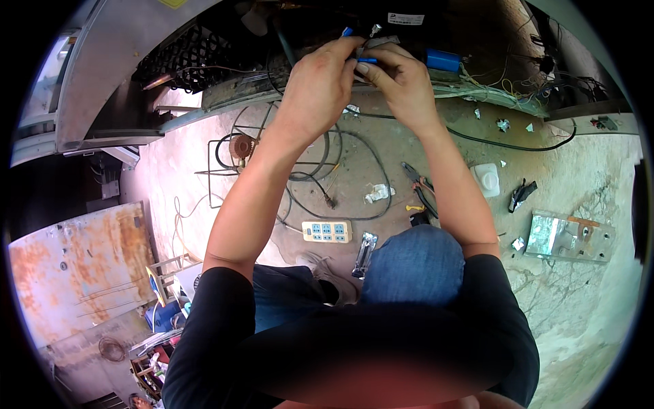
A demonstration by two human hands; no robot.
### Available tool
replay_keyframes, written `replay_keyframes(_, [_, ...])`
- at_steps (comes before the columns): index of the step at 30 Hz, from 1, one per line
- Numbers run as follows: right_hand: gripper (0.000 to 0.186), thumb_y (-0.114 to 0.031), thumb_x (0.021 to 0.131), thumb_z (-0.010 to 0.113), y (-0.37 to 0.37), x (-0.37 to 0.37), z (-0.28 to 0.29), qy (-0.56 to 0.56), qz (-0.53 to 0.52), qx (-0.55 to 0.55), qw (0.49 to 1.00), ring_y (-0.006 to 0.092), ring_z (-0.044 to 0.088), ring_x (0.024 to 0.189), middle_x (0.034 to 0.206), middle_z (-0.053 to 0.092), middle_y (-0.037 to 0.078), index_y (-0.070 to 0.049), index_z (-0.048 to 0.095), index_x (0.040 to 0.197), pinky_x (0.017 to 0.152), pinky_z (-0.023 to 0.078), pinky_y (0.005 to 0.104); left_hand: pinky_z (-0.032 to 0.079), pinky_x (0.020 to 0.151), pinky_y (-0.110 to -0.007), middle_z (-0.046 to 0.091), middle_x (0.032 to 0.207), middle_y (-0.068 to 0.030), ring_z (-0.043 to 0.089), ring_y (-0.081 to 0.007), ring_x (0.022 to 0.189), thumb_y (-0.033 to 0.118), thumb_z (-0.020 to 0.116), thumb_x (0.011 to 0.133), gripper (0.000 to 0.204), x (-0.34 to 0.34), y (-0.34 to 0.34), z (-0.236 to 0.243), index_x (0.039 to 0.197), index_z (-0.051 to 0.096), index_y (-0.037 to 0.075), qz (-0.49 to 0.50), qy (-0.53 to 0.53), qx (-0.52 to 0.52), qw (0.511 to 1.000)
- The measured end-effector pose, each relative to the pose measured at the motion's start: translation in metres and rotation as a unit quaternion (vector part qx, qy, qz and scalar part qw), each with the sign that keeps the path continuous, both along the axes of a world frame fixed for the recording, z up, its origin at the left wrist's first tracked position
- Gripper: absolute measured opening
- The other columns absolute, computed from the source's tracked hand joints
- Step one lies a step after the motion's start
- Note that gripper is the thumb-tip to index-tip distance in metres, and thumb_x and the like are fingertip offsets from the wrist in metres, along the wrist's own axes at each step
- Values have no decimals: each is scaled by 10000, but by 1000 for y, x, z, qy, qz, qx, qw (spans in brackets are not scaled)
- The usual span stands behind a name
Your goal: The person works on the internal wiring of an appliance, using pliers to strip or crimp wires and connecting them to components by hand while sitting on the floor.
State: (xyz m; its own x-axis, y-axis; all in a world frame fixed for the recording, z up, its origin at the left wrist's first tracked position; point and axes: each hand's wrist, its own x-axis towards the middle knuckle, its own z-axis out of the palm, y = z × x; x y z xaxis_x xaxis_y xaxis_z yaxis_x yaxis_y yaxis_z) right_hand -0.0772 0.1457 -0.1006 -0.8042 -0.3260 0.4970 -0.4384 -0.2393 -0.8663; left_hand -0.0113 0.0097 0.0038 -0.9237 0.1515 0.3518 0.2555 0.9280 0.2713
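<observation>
Both my hands meet inside the open base of a large appliance at the top of the head view. My left hand (317,85) is closed, its fingertips pinching a thin dark wire. A blue-sleeved connector (347,31) and a bare metal terminal (375,30) stick up just past its fingers. My right hand (409,85) is closed too, with thumb and forefinger on a small blue wire connector (367,61) between the two hands. The fingers partly hide how the wires join. A blue cylinder (443,61), with thin wires at its end, lies right of my right hand.
Loose wires (507,88) tangle at the appliance's right. Below, the floor holds a black cable (381,170), a wire rack (218,174), a power strip (327,232), pliers (417,183), a white container (486,179) and a metal plate (569,236). A rusty panel (82,273) leans left.
</observation>
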Motion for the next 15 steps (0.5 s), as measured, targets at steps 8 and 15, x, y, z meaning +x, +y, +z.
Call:
replay_keyframes(8, [187,-117,908,739,26,24,5,-32,-90,1,995,232,698,822,958,716,112,14,748,1040,705,538,317,540,794,-380,713,998,-215,712,-322,879,129,592,1015,264,-5,16,1,1213,646,-37,-2,-78,40,996])
replay_keyframes(15, [179,-94,899,758,43,31,6,-55,-83,-5,995,150,677,766,930,700,76,33,734,1022,679,530,277,534,792,-407,697,1034,-208,682,-369,893,84,622,956,229,8,34,2,1148,660,-36,-16,-97,81,992])
